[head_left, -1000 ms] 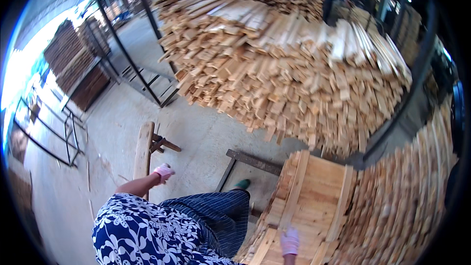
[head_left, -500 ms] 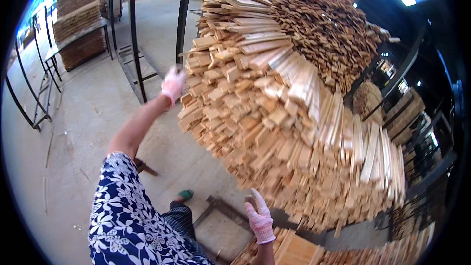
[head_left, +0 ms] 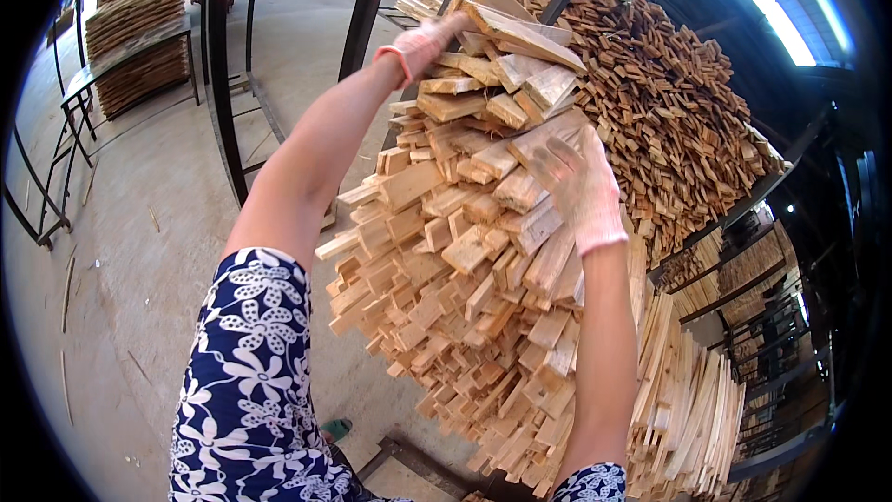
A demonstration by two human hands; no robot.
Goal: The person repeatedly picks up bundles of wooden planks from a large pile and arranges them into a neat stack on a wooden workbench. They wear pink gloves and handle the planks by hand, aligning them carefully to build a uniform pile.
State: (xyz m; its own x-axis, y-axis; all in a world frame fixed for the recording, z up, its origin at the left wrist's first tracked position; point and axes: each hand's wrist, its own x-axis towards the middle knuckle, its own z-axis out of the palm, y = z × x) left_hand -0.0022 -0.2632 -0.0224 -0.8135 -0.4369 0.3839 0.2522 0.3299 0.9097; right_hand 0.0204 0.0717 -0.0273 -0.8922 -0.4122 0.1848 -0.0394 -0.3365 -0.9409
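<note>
A tall stack of pale sawn wooden boards [head_left: 409,188] rises in front of me, its uneven cut ends turned toward me. At its upper left, my left hand [head_left: 426,45], in a pinkish-white glove, is closed around the end of a wooden board [head_left: 525,35] lying aslant on top. The board hides part of the fingertips. My right hand [head_left: 583,184], gloved the same way with darkened fingertips, rests lower on the stack. Its fingers are stretched out against the face of another board [head_left: 534,144], not wrapped around it.
Behind stands a larger pile of browner boards [head_left: 669,112]. Black metal posts [head_left: 218,74] rise left of the stack, and a metal frame [head_left: 409,465] lies on the floor near my foot. More stacked wood [head_left: 139,28] stands at the far left beside a metal rack.
Both hands have moved up onto the stack. The left has gone up and right to a top board; the right has risen from beside the lower edge to the upper boards. My view has moved closer.
</note>
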